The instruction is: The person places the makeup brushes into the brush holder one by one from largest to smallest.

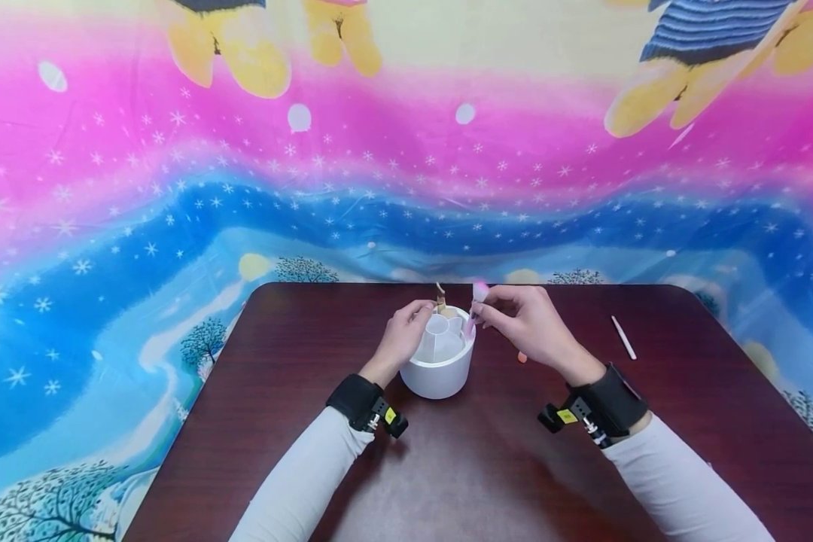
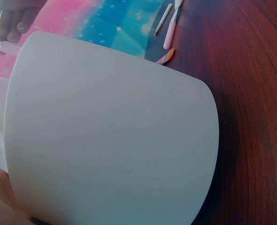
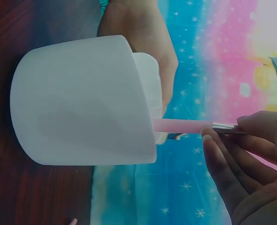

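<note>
A white round organizer [image 1: 435,380] with inner compartments stands on the dark wood table. My left hand [image 1: 401,331] holds it at the far left side of its rim; the fingertips are partly hidden. Beside those fingers a gold-coloured item [image 1: 440,296] sticks up out of the organizer. At the right rim my right hand [image 1: 531,322] pinches a makeup brush [image 3: 183,125] by its silver ferrule. The brush's pink-and-white bristles [image 1: 479,290] point up, and its pink handle goes down inside the organizer's right edge, the lower end hidden.
To the right on the table [image 1: 501,467] lies a thin white stick [image 1: 623,337]. An orange-tipped tool [image 2: 166,57] and a pink-handled tool [image 2: 170,35] lie beyond the organizer in the left wrist view. A printed cloth [image 1: 406,165] hangs behind the table.
</note>
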The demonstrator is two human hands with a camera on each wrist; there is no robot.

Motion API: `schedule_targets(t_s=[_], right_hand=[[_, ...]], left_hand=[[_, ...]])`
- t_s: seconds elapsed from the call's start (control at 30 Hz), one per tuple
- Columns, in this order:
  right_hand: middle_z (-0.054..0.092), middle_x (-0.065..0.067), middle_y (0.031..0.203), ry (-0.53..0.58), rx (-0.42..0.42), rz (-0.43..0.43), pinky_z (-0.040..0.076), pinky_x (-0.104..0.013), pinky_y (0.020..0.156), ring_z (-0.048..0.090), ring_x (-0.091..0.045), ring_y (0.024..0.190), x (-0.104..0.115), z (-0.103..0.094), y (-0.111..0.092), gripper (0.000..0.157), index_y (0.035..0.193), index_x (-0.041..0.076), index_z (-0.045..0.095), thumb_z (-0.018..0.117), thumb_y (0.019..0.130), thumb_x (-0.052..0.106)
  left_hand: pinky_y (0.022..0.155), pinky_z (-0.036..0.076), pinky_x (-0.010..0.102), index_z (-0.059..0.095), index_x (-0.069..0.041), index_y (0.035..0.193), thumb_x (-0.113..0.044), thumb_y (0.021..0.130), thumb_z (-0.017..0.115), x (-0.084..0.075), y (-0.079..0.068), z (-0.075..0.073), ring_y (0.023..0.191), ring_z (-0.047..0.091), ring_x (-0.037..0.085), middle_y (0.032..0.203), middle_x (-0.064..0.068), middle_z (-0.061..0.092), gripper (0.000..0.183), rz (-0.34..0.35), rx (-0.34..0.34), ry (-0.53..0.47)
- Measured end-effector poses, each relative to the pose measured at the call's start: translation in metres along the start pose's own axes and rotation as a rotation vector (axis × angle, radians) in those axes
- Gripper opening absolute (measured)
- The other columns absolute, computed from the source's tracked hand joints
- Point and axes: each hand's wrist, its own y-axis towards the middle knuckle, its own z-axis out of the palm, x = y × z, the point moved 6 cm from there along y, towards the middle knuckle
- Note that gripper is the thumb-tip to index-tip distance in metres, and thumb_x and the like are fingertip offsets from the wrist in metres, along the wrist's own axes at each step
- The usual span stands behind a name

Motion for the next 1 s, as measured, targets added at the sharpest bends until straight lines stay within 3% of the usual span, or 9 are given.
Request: schedule_targets(t_s=[0.07, 0.3, 0.5, 0.63, 0.87, 1.0], right_hand=[[0.067, 0.002, 0.076, -0.008, 0.020, 0.013, 0.040, -0.030, 0.031, 0.057, -0.008, 0.052, -0.003, 0.003, -0.002, 0.011, 0.092, 0.018, 0.069, 0.062, 0.091, 0.027], [0.069, 0.000, 0.079, 0.000, 0.055, 0.002, 0.052, -0.032, 0.060, 0.062, -0.007, 0.065, -0.012, 0.012, -0.008, 0.015, 0.094, 0.011, 0.070, 0.062, 0.092, 0.024], [0.066, 0.006, 0.073, -0.018, 0.045, 0.015, 0.050, -0.031, 0.052, 0.057, -0.011, 0.059, -0.020, 0.015, -0.012, 0.010, 0.092, 0.014, 0.070, 0.065, 0.089, 0.022], [0.064, 0.003, 0.073, -0.030, 0.040, 0.036, 0.050, -0.029, 0.051, 0.057, -0.014, 0.058, -0.024, 0.015, -0.013, 0.009, 0.093, 0.016, 0.070, 0.066, 0.089, 0.022], [0.064, -0.001, 0.074, -0.022, 0.026, 0.143, 0.048, -0.034, 0.039, 0.054, -0.013, 0.042, -0.032, -0.002, -0.017, 0.011, 0.096, 0.021, 0.068, 0.065, 0.089, 0.029], [0.064, -0.001, 0.068, 0.004, 0.010, 0.158, 0.051, -0.032, 0.054, 0.057, -0.013, 0.042, -0.036, -0.016, -0.020, 0.011, 0.097, 0.021, 0.067, 0.064, 0.090, 0.028]], left_hand=[[0.093, 0.042, 0.043, 0.060, -0.022, 0.121, -0.042, 0.098, 0.042, 0.000, 0.000, 0.000, 0.108, 0.051, 0.016, 0.120, -0.002, 0.059, 0.036, 0.001, 0.002, 0.000], [0.093, 0.042, 0.043, 0.060, -0.023, 0.121, -0.043, 0.098, 0.042, 0.000, 0.000, 0.001, 0.108, 0.051, 0.016, 0.120, -0.003, 0.059, 0.036, -0.009, -0.003, 0.002], [0.093, 0.042, 0.043, 0.060, -0.023, 0.121, -0.044, 0.098, 0.042, 0.002, 0.001, 0.000, 0.108, 0.051, 0.016, 0.120, -0.003, 0.059, 0.036, -0.007, -0.010, 0.002], [0.093, 0.042, 0.043, 0.060, -0.023, 0.121, -0.044, 0.097, 0.042, 0.002, 0.001, 0.001, 0.108, 0.051, 0.016, 0.120, -0.003, 0.059, 0.036, -0.012, -0.005, 0.000], [0.093, 0.042, 0.044, 0.060, -0.023, 0.121, -0.044, 0.098, 0.042, 0.001, 0.001, 0.002, 0.108, 0.051, 0.016, 0.119, -0.002, 0.059, 0.036, -0.021, -0.001, -0.007], [0.093, 0.042, 0.044, 0.060, -0.022, 0.121, -0.044, 0.098, 0.042, 0.001, 0.001, 0.001, 0.109, 0.050, 0.016, 0.120, -0.002, 0.059, 0.037, -0.030, 0.001, -0.007]])
